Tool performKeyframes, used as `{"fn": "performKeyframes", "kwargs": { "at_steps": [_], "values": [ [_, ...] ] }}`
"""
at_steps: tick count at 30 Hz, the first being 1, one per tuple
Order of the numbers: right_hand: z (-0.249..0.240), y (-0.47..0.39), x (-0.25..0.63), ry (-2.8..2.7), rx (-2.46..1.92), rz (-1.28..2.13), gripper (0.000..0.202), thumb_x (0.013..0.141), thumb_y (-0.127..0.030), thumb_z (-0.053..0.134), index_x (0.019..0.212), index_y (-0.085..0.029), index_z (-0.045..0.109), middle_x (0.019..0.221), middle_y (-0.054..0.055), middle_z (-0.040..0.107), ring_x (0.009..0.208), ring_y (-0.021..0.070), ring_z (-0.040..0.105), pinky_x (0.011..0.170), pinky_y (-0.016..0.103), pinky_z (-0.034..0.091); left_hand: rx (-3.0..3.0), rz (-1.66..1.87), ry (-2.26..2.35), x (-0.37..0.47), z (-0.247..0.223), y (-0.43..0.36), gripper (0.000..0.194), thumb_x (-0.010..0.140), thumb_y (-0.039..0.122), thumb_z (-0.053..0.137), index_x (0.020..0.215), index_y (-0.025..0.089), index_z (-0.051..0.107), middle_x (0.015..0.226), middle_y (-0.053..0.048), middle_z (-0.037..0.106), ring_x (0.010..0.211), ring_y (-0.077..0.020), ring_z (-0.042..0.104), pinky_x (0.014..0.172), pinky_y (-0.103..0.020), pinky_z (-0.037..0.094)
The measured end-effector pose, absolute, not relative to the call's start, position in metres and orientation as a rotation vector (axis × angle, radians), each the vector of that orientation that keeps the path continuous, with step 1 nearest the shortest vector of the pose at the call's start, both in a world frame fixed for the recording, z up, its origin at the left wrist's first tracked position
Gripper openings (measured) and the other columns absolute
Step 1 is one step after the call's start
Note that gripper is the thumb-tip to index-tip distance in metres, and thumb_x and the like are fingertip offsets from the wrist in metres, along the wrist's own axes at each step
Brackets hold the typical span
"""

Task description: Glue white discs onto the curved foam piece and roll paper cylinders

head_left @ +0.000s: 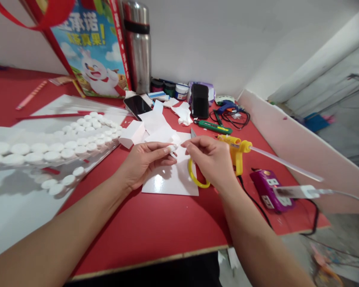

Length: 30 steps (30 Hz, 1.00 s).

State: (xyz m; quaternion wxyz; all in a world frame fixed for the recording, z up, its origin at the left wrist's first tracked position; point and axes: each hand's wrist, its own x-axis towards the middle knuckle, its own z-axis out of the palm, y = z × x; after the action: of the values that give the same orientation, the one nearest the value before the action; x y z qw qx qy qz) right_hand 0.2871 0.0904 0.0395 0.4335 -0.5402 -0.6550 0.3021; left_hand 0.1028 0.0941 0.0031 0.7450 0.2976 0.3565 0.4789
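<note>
Your left hand [151, 161] had its grip pinched on a small white piece [172, 150], mid-frame, above the white card [163, 185] on the red desk [167, 227]. Your right hand [211, 157] was just beside it at 3 o'clock, fingertips drawn together; couldn't tell if that grip held anything.

Risks, as judged: piece was tiny and half hidden by fingers, so a loose pinch could have dropped it, maybe lost among the white paper scraps [154, 121] at 11 o'clock. Yellow ring [192, 174], probably a scissors handle, sat at 4 o'clock by your right hand; a low wrist could have knocked it. Yellow glue gun [235, 159] lay at 3 o'clock; if hot, brushing it might have burned you. Black cord [254, 199] ran near your right forearm and could have snagged. White discs [68, 154] at 9 o'clock: a left elbow swing might have disturbed them.

Writing: printed box [92, 52], between 10 and 11 o'clock, read "承诺" and, lower, "真果!"; red edge text unreadable. Purple box [271, 193] at 4 o'clock showed a "B"; other label unclear. Steel flask [140, 59], 11 o'clock: no legible brand.
</note>
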Motion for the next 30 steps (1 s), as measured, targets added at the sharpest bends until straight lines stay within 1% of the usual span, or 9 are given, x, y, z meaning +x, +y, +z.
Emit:
{"fn": "performKeyframes", "kwargs": {
  "at_steps": [4,7,10,14,18,20,24,28,30],
  "values": [
    [0.066,0.059,0.31,-1.94,-1.566,0.218,0.035,0.097,-0.033,0.059,0.065,-0.02,0.064,0.062,0.003,0.063,0.059,0.016,0.056,0.061,0.032,0.04,0.65,1.065,0.811,0.102,0.004,0.095,0.017,0.075,0.015,0.085,0.091,0.011,0.082,0.085,-0.008,0.08,0.069,-0.0121,0.075,0.072,-0.018,0.062],
    [0.071,0.031,0.333,-1.9,-1.826,-0.136,0.023,0.097,-0.037,0.056,0.094,-0.02,0.071,0.096,0.012,0.074,0.077,0.0255,0.066,0.07,0.037,0.045,0.644,1.076,0.827,0.1,0.005,0.095,0.015,0.076,0.014,0.084,0.09,0.01,0.08,0.085,-0.008,0.08,0.068,-0.012,0.075,0.072,-0.019,0.063],
    [0.059,0.021,0.357,-1.824,-2.1,-0.245,0.041,0.096,-0.046,0.052,0.111,-0.012,0.07,0.105,0.022,0.073,0.087,0.0358,0.068,0.072,0.044,0.047,0.631,1.079,0.825,0.1,0.007,0.095,0.011,0.079,0.012,0.081,0.089,0.01,0.078,0.083,-0.008,0.079,0.068,-0.0122,0.075,0.073,-0.02,0.063],
    [0.04,0.042,0.38,-1.73,-2.257,-0.057,0.047,0.092,-0.049,0.056,0.113,-0.01,0.07,0.107,0.023,0.073,0.085,0.0332,0.069,0.073,0.042,0.047,0.604,1.074,0.816,0.101,0.009,0.096,0.008,0.079,0.008,0.078,0.087,0.009,0.076,0.08,-0.008,0.079,0.067,-0.0121,0.075,0.07,-0.018,0.063],
    [0.028,0.073,0.391,-1.683,-2.255,0.238,0.034,0.085,-0.049,0.063,0.072,-0.018,0.066,0.065,0.007,0.065,0.059,0.0223,0.059,0.059,0.034,0.039,0.591,1.056,0.792,0.1,0.008,0.096,0.009,0.079,0.009,0.079,0.087,0.008,0.076,0.082,-0.009,0.079,0.067,-0.0119,0.075,0.069,-0.017,0.062],
    [0.023,0.081,0.392,-1.53,-2.2,0.363,0.029,0.08,-0.044,0.067,0.065,-0.019,0.061,0.057,0.003,0.058,0.053,0.0194,0.054,0.054,0.033,0.036,0.582,1.055,0.779,0.1,0.007,0.097,0.008,0.08,0.009,0.079,0.088,0.008,0.076,0.081,-0.009,0.079,0.067,-0.012,0.076,0.069,-0.016,0.062],
    [0.021,0.075,0.387,-1.177,-1.912,0.587,0.019,0.076,-0.035,0.073,0.069,-0.02,0.064,0.065,0.002,0.064,0.058,0.0178,0.057,0.054,0.031,0.041,0.566,1.058,0.768,0.099,0.005,0.097,0.007,0.082,0.007,0.076,0.089,0.007,0.076,0.081,-0.01,0.079,0.066,-0.0121,0.076,0.069,-0.016,0.063],
    [0.038,0.05,0.371,-1.185,-1.604,0.737,0.03,0.082,-0.037,0.077,0.06,-0.021,0.064,0.081,0.006,0.071,0.075,0.0196,0.065,0.063,0.03,0.048,0.572,1.049,0.779,0.1,0.005,0.096,0.011,0.083,0.007,0.076,0.093,0.007,0.074,0.081,-0.01,0.079,0.067,-0.0125,0.076,0.069,-0.017,0.063],
    [0.048,0.036,0.359,-1.214,-1.556,0.909,0.027,0.086,-0.039,0.076,0.066,-0.022,0.07,0.077,0.006,0.071,0.075,0.021,0.066,0.066,0.032,0.051,0.597,1.043,0.792,0.101,0.005,0.095,0.016,0.081,0.009,0.078,0.096,0.007,0.073,0.081,-0.009,0.078,0.067,-0.0127,0.076,0.07,-0.018,0.063]
  ]
}}
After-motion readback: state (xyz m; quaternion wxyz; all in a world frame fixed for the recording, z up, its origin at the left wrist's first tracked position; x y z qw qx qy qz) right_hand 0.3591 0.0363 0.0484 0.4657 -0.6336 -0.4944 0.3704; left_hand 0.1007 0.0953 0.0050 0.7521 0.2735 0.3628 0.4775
